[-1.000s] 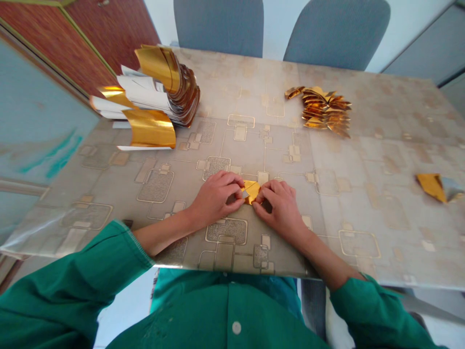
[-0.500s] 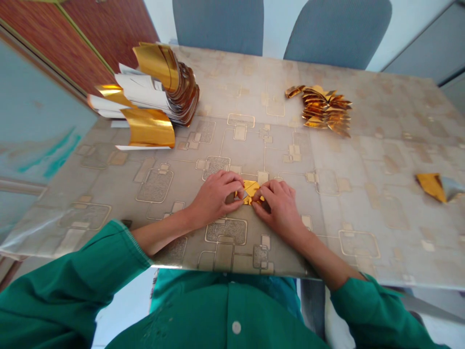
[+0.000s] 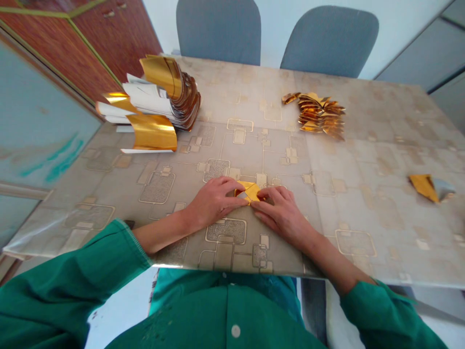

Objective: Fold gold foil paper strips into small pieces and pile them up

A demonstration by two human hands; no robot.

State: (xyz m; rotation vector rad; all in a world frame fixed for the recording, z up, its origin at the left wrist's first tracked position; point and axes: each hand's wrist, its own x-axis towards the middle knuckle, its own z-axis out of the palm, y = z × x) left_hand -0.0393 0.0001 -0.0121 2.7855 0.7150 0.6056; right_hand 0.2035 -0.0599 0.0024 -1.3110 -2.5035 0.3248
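A small piece of gold foil paper, folded with a grey-white patch showing in its middle, lies on the tabletop between my hands. My left hand has its thumb and fingers closed on the paper's left side. From the right, my right hand holds the right side and near edge, thumb and fingertips pressed against it. Parts of the paper are hidden under the fingertips.
A tall stack of gold-and-white paper sheets stands at the back left. Folded gold pieces sit in a row at the back right. Another gold-and-grey piece lies far right. Two grey chairs stand beyond the patterned tablecloth.
My right hand has shifted slightly down and flattened its fingers along the paper's near edge. My left thumb has slid a little right. The view has tilted slightly.
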